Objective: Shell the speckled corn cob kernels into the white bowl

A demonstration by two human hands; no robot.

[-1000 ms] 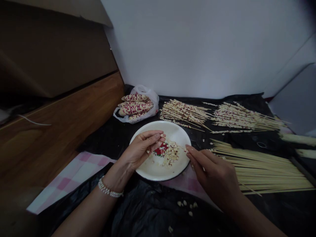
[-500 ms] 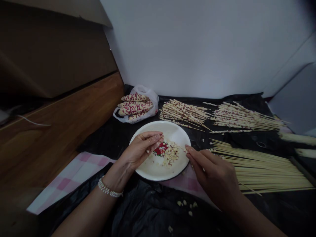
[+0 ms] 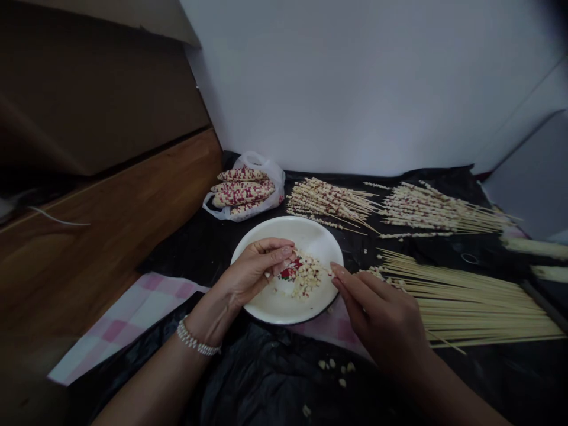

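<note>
Over the left side of a white enamel bowl [image 3: 326, 236], my left hand [image 3: 260, 266] is closed in a pinch on what looks like a corn kernel. At the bowl's right rim, my right hand [image 3: 381, 307] is closed, thumb and fingers pinching a thin skewer. The skewer is mostly hidden by that hand; kernels [image 3: 377, 272] show behind the knuckles, apparently threaded on it. Loose pale and dark red corn kernels [image 3: 309, 275] lie in the bowl, partly over a printed red flower [image 3: 289, 272].
Speckled corn cobs [image 3: 244, 192] sit in a plastic bag [image 3: 276, 177] behind the bowl. Two piles of kernel-threaded skewers [image 3: 331, 198] lie at the back. Bare skewers [image 3: 479, 302] spread on the right. Stray kernels [image 3: 332, 365] dot the black sheet [image 3: 248, 378] in front.
My right hand has shifted very slightly left, and more threaded kernels show behind its knuckles. My left hand keeps its pinch over the bowl, almost unmoved.
</note>
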